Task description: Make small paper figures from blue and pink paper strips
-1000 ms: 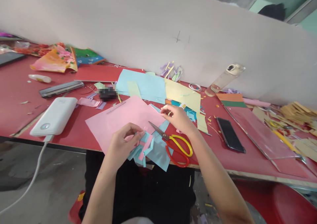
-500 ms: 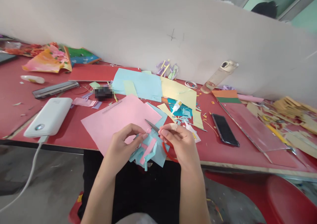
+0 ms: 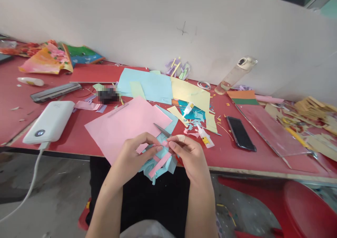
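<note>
My left hand (image 3: 135, 153) and my right hand (image 3: 188, 153) meet over the table's front edge. Both pinch a small paper piece (image 3: 160, 162) made of light blue and pink strips, the fingertips nearly touching at its top. A bandage wraps my right thumb. The grey blade tip of a pair of scissors (image 3: 161, 129) pokes out just behind the hands; their handles are hidden by my right hand. A large pink sheet (image 3: 123, 124) lies flat under and behind my left hand.
The red table (image 3: 263, 153) carries light blue (image 3: 147, 85) and yellow (image 3: 189, 94) sheets, two glue tubes (image 3: 205, 137), a black phone (image 3: 240, 133), a white power bank (image 3: 48, 122) with cable, a clear bottle (image 3: 234, 75) against the white wall, and paper scraps. A red stool (image 3: 302, 210) stands at right.
My right hand came back from the far side of the pink sheet to join my left hand on the blue-and-pink piece. It now covers the scissors' handles.
</note>
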Available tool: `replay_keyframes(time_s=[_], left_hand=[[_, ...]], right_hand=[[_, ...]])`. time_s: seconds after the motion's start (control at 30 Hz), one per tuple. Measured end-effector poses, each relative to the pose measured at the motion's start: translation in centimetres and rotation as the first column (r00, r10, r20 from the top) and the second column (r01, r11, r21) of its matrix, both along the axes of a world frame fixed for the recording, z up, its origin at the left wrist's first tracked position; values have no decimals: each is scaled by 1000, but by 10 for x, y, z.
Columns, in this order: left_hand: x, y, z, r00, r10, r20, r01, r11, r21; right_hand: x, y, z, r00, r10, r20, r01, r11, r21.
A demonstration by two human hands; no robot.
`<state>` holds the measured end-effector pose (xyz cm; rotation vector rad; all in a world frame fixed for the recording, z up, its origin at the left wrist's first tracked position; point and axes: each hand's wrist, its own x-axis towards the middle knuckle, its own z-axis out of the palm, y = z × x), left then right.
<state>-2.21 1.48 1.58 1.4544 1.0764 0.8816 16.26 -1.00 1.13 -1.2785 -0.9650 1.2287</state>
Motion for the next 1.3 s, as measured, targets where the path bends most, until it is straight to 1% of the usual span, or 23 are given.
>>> replay_keyframes(time_s=[0.13, 0.23, 0.3, 0.4, 0.57, 0.77, 0.87, 1.03, 1.17, 1.3], left_hand=[[0, 0, -1, 999, -29, -38, 29, 999, 13], [0, 0, -2, 997, -45, -67, 47, 999, 28], [0, 0, -2, 995, -56, -77, 58, 998, 26], [-1, 0, -3, 995, -69, -78, 70, 997, 17], [-1, 1, -2, 992, -91, -83, 91, 996, 2], [-2, 1, 0, 990, -112, -92, 113, 994, 6], [-2, 0, 1, 987, -123, -103, 123, 992, -5], [-1, 0, 3, 985, -128, -112, 126, 992, -27], [-1, 1, 3, 983, -129, -134, 127, 992, -18], [0, 1, 0, 983, -121, -141, 122, 992, -1]], right_hand=[[4, -1, -2, 1000, 7, 18, -6, 1000, -28], [7, -1, -4, 999, 29, 23, -29, 999, -14], [9, -2, -5, 999, 22, 41, -21, 1000, -19], [9, -3, -4, 997, 12, 72, -9, 999, -42], [11, -4, -5, 996, 23, 87, -19, 999, -43], [16, -4, -7, 992, 70, 106, -67, 997, -30], [15, -5, -4, 992, 69, 106, -66, 997, -25], [11, -8, 5, 994, 30, 103, -26, 999, -43], [8, -10, 9, 992, 19, 129, -11, 998, -62], [6, -12, 10, 983, 4, 181, 4, 999, -46]])
